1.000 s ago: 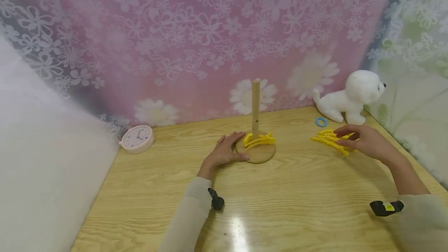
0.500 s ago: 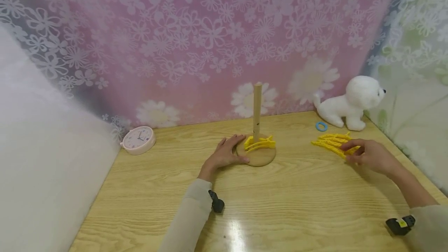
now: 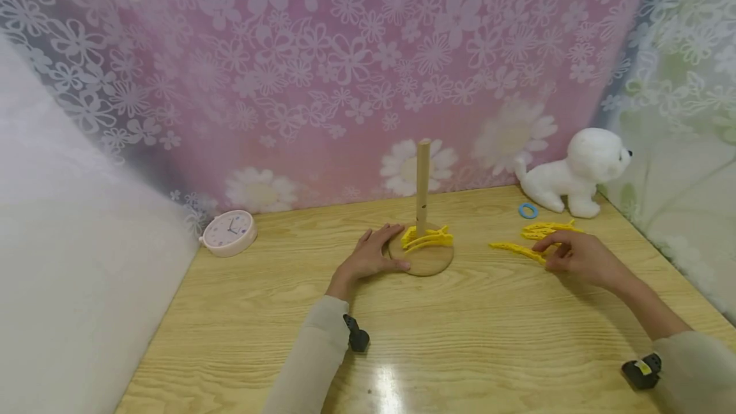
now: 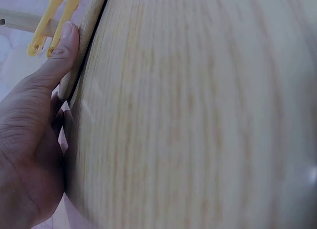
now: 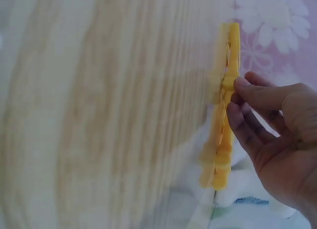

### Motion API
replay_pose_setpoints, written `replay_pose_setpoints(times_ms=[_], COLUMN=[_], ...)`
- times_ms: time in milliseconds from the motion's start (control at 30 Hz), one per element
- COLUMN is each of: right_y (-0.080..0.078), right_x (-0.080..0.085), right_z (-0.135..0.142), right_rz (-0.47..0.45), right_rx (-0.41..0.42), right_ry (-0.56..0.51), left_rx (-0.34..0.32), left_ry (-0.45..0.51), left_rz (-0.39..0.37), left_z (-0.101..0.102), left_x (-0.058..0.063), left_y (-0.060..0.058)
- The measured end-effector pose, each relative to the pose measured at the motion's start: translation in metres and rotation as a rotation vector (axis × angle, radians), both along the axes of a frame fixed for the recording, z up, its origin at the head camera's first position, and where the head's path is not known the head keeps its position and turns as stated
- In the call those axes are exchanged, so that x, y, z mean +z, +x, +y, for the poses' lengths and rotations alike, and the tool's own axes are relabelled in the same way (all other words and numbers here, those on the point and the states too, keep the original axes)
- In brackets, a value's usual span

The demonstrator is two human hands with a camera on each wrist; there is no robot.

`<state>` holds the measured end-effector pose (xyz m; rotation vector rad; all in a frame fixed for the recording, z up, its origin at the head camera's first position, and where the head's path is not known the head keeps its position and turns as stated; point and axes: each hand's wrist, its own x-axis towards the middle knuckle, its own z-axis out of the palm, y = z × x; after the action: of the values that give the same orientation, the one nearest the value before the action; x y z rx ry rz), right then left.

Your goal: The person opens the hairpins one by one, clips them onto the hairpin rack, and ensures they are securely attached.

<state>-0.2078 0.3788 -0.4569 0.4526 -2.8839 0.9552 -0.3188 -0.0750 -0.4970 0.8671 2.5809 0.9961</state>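
Observation:
In the head view my left hand [image 3: 367,257] holds the left rim of a round wooden base [image 3: 428,265], thumb on top. An upright wooden post [image 3: 422,190] rises from this base. Yellow curved plastic pieces [image 3: 431,239] sit around the post's foot. The left wrist view shows the thumb beside two yellow prongs [image 4: 44,26]. Over on the right, my right hand [image 3: 586,259] pinches a long yellow plastic strip [image 3: 513,248] between thumb and fingers. Its right end is hidden by the hand. More yellow strips [image 3: 543,230] lie just behind the fingers.
A small blue ring [image 3: 528,211] lies behind the yellow strips, near a white plush dog [image 3: 575,171] at the back right. A pink round clock [image 3: 230,233] stands at the table's left edge. Behind the wooden table [image 3: 460,337] hangs a pink floral cloth [image 3: 322,82].
My right hand has reached down to the yellow pile, taken hold of one strip and drawn it left, apart from the others. The left hand stays on the wooden base.

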Motion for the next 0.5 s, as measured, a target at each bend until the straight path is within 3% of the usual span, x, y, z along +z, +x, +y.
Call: replay_pose_setpoints(times_ms=[167,300,500], right_y=[-0.0049,-0.0088,-0.0086], right_x=[0.0023,-0.0012,-0.0049], right_z=[-0.0039,-0.0048,-0.0078], right_rz=[-0.09,-0.149,-0.083], right_rx=[-0.019,0.027,0.03], right_ry=[-0.012,-0.031,0.013], left_rx=[-0.008,-0.01,0.0], left_ry=[0.017,0.026,0.021], left_rz=[-0.006,-0.007,-0.01], left_z=[-0.0012,-0.0022,-0.0012], left_x=[0.001,0.002,0.0016], left_y=[0.0019,0.0023,0.0024])
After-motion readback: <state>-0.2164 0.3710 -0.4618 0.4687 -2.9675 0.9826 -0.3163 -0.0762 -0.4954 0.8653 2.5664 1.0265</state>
